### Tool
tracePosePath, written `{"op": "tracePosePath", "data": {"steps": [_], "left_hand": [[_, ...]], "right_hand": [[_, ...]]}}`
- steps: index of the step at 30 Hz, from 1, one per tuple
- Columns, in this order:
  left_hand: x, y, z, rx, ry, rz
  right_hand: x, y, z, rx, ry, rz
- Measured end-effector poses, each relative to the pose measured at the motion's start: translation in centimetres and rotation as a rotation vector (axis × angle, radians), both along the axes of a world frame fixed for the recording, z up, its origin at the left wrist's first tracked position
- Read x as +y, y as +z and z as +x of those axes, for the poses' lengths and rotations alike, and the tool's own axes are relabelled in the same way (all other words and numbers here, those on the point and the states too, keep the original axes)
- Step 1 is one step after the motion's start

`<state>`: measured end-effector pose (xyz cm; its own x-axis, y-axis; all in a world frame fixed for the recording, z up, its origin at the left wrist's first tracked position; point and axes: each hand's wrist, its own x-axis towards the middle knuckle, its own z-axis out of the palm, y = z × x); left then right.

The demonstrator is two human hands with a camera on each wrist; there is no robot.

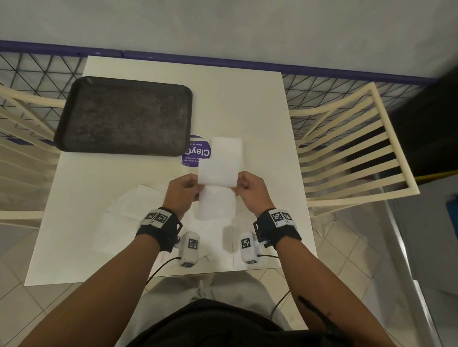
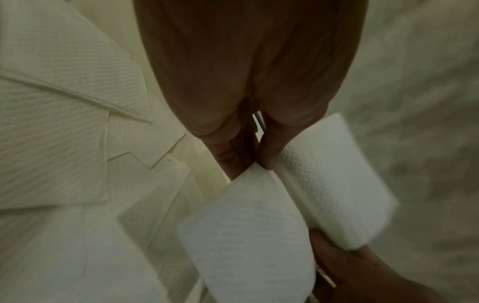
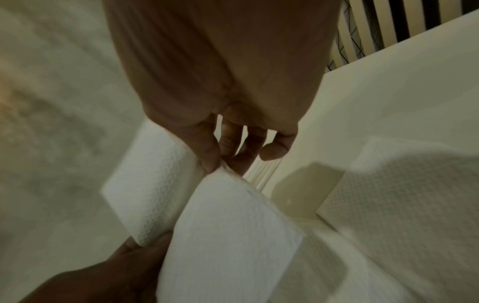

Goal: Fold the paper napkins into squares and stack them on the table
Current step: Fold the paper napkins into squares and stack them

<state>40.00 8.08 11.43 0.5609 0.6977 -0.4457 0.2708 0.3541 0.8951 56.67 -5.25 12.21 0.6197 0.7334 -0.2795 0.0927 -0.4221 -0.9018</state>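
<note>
- Left edge of the head view: cream slatted chair [image 1: 14, 146] beside the white table [image 1: 259, 114].
- Upper left: dark tray [image 1: 123, 116] lying flat on the table, its near right corner overlapping a purple round sticker [image 1: 195, 153].
- Lower left of centre: loose napkins [image 1: 134, 203] spread flat on the table, overlapping one another.
- Centre: left hand [image 1: 182, 192], thumb and fingers pinching the left edge of the held napkin [image 1: 219, 163].
- Held napkin is a long strip, bent at the pinch line; upper half rises over the sticker, lower half hangs toward the table.
- Right of centre: right hand [image 1: 249, 188], thumb and fingers clamped on the strip's right edge.
- Far right: a second slatted chair [image 1: 353, 152].
</note>
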Motion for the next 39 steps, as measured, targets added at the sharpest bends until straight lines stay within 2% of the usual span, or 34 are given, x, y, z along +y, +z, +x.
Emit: {"op": "tracePosePath", "data": {"steps": [8,12,16,21,26,34,39], "left_hand": [[-0.2,1.2,-0.1,-0.043,0.001,-0.092],[0.0,1.3,0.0,-0.045,0.039,-0.144],[0.1,0.9,-0.1,-0.031,0.048,-0.088],[0.0,0.3,0.0,-0.027,0.027,-0.003],[0.5,-0.3,0.1,0.094,-0.029,0.067],[-0.2,0.6,0.5,0.178,-0.219,0.303],[-0.2,0.4,0.3,0.218,-0.222,0.368]], "right_hand": [[0.1,-0.2,0.0,0.037,-0.069,-0.041],[0.3,0.3,-0.1,0.121,-0.121,-0.023],[0.5,0.7,-0.2,0.201,-0.158,-0.007],[0.6,-0.3,0.0,0.093,-0.093,-0.014],[0.8,0.2,0.0,0.051,-0.061,-0.007],[2.1,1.0,-1.4,-0.309,0.178,-0.249],[2.1,1.5,-1.3,-0.339,0.192,-0.285]]}}
